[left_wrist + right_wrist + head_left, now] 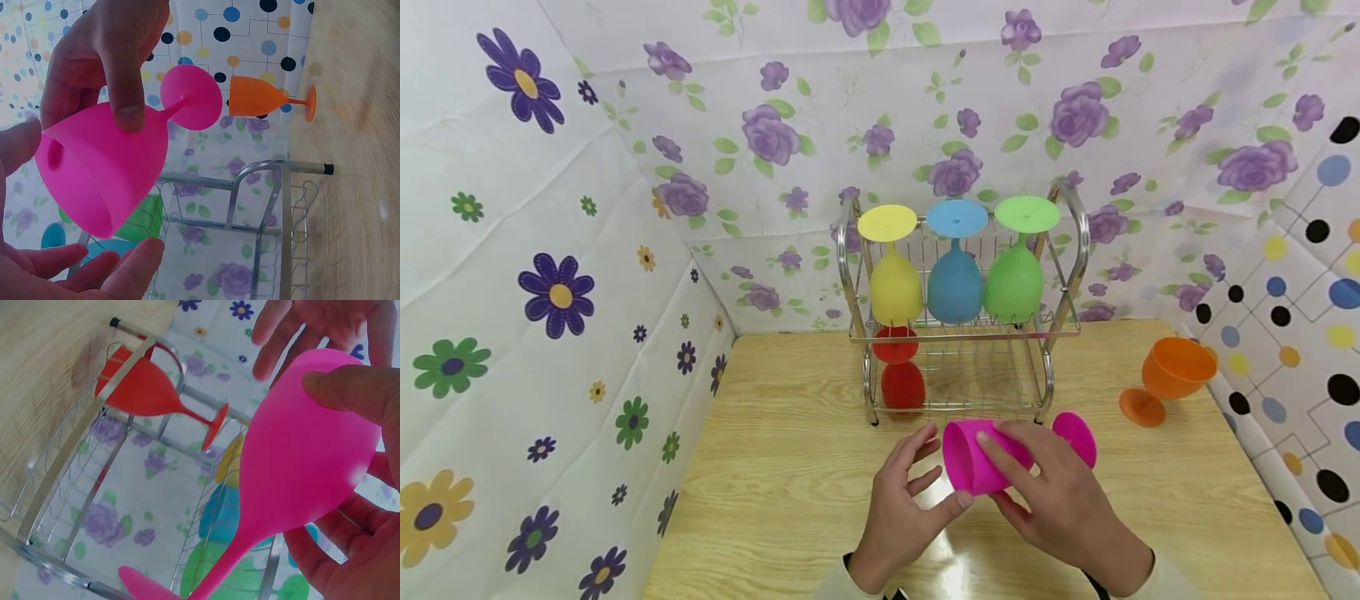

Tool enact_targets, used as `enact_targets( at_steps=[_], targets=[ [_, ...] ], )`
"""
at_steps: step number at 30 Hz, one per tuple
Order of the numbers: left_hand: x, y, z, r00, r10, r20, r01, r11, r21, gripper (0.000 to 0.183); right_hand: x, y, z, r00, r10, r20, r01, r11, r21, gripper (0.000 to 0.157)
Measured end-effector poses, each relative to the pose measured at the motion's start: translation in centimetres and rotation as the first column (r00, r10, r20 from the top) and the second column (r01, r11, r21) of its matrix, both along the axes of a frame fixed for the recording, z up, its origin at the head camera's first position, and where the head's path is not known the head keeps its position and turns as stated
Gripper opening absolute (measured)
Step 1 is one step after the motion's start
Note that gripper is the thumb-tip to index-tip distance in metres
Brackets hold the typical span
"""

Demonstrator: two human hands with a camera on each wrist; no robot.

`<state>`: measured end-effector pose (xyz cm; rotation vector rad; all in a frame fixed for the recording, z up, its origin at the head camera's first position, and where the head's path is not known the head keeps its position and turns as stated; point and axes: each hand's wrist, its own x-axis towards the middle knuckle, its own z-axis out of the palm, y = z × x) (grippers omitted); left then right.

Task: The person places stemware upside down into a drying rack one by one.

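Note:
A pink plastic goblet lies on its side in the air, mouth to the left and round foot to the right. My right hand grips its bowl between thumb and fingers. Beside the mouth, my left hand has its fingers spread apart, with the thumb at the rim. In the left wrist view the goblet shows its hollow mouth and the right hand around the bowl. The right wrist view shows the goblet's stem running down, with the left hand behind the rim.
A two-tier metal rack stands at the back. Upside down on its upper tier are yellow, blue and green goblets; a red goblet is below left. An orange goblet stands on the wooden table at right.

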<state>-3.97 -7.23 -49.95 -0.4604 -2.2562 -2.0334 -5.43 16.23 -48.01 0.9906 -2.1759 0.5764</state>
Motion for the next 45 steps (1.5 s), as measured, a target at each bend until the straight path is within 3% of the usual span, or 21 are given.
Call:
enact_targets(
  at_steps=[7,16,21,25,29,33,35,37,39,42,45],
  targets=[
    [0.3,0.2,0.3,0.998,-0.058,0.007,0.059,0.994,-0.088,0.086,0.9,-0.3,-0.4,0.999,0.034,0.024,-0.036,0.996,0.083,0.055],
    [0.3,0.2,0.0,0.996,-0.042,0.077,0.044,0.999,-0.027,0.081,1.1,-0.3,-0.4,0.999,0.0,0.039,-0.003,0.996,0.086,0.06],
    [0.0,0.1,-0.4,0.995,-0.016,0.097,0.012,0.999,0.034,0.075,1.0,-0.1,-0.1,1.0,0.003,0.024,-0.002,0.999,-0.043,0.062],
    [0.0,0.0,-0.9,0.991,-0.008,0.134,-0.007,0.994,0.109,0.073,0.9,0.0,-0.2,0.994,0.044,0.1,-0.024,0.981,-0.193,0.064],
    [0.0,0.1,-1.3,0.988,-0.004,0.153,-0.029,0.977,0.212,0.073,1.3,0.0,-1.0,0.969,0.078,0.235,0.014,0.931,-0.364,0.061],
    [0.1,0.5,-1.6,0.985,0.008,0.174,-0.067,0.939,0.337,0.072,1.5,-0.2,-1.6,0.941,0.095,0.324,0.083,0.864,-0.496,0.069],
    [0.2,0.8,-1.8,0.982,0.012,0.187,-0.086,0.917,0.39,0.072,1.6,-0.4,-1.8,0.916,0.128,0.38,0.113,0.827,-0.551,0.071],
    [0.3,1.0,-1.9,0.982,0.008,0.19,-0.092,0.896,0.434,0.072,1.6,-0.7,-2.0,0.863,0.209,0.46,0.145,0.769,-0.622,0.069],
    [0.5,1.2,-2.0,0.981,0.0,0.194,-0.093,0.877,0.472,0.072,1.7,-0.9,-2.1,0.788,0.325,0.522,0.173,0.697,-0.696,0.066],
    [0.7,1.7,-2.3,0.984,-0.028,0.176,-0.07,0.848,0.526,0.071,1.7,-1.3,-2.3,0.661,0.52,0.54,0.215,0.559,-0.801,0.06],
    [1.0,2.2,-2.7,0.986,-0.061,0.156,-0.041,0.814,0.58,0.069,1.7,-1.8,-2.3,0.581,0.652,0.486,0.226,0.444,-0.867,0.056]
  ],
)
